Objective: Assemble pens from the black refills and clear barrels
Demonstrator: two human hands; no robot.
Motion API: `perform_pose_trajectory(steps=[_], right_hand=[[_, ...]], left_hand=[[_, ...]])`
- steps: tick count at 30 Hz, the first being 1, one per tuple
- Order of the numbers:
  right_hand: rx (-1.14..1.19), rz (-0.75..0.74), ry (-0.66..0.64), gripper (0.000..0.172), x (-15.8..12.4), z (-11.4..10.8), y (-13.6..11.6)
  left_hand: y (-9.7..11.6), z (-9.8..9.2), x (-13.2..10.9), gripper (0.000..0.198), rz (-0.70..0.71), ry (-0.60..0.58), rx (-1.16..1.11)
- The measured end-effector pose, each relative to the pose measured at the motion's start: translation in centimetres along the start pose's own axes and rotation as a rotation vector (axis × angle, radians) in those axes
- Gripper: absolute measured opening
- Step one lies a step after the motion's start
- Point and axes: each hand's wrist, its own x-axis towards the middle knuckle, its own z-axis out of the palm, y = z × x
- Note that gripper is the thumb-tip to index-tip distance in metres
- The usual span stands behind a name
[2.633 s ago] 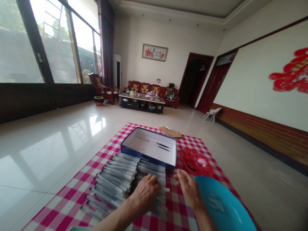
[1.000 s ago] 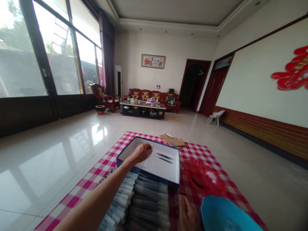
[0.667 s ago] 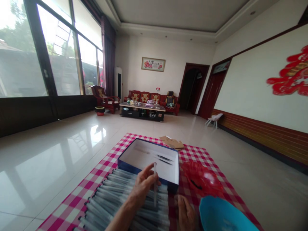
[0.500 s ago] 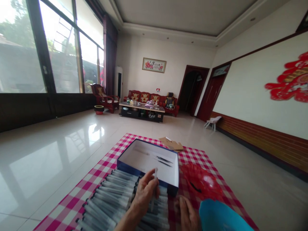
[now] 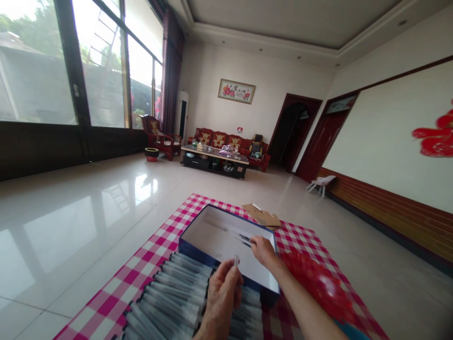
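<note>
My left hand point(image 5: 223, 293) is closed round a clear pen barrel point(image 5: 236, 259), held upright above the rows of pens. My right hand point(image 5: 262, 249) reaches into the blue-edged box point(image 5: 198, 255), its fingers pinched at the dark refills point(image 5: 245, 240) on the white bottom; whether one is gripped is too small to tell. Many translucent pens with dark ends point(image 5: 173, 293) lie side by side in front of the box, partly covered by my left hand.
A red bowl point(image 5: 318, 283) sits to the right, partly behind my right forearm, with a blue bowl's edge point(image 5: 350, 331) below it. Brown cardboard point(image 5: 264, 216) lies behind the box on the checkered tablecloth point(image 5: 141, 264).
My right hand has moved from beside the blue bowl up and forward into the box. My left hand still holds the clear barrel. The view has shifted slightly.
</note>
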Motion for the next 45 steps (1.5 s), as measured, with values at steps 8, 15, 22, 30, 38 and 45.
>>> perform_pose_trajectory(steps=[8,15,22,30,38,45], right_hand=[[-0.144,0.120,-0.136,0.027,2.5,2.8,1.0],[-0.047,0.083,-0.029,0.017,2.4,1.4,0.3],[0.226,0.060,0.292,0.036,-4.2,-4.6,-2.8],[1.135,0.209,0.522,0.083,-16.6,-6.7,-2.2],[1.139,0.221,0.604,0.084,-19.4,-6.2,-1.7],[1.129,0.154,0.569,0.078,-19.2,-5.0,-2.9]], left_hand=[[-0.2,-0.2,0.5,0.051,-0.027,0.006,0.026],[0.2,-0.1,0.4,0.047,-0.002,0.008,0.068],[0.8,0.4,-0.4,0.062,-0.010,-0.080,0.134],[-1.5,1.2,-2.9,0.037,0.027,-0.420,0.435],[-1.1,2.2,-4.9,0.029,0.078,-0.538,0.572],[-1.7,1.8,-4.4,0.026,0.068,-0.558,0.579]])
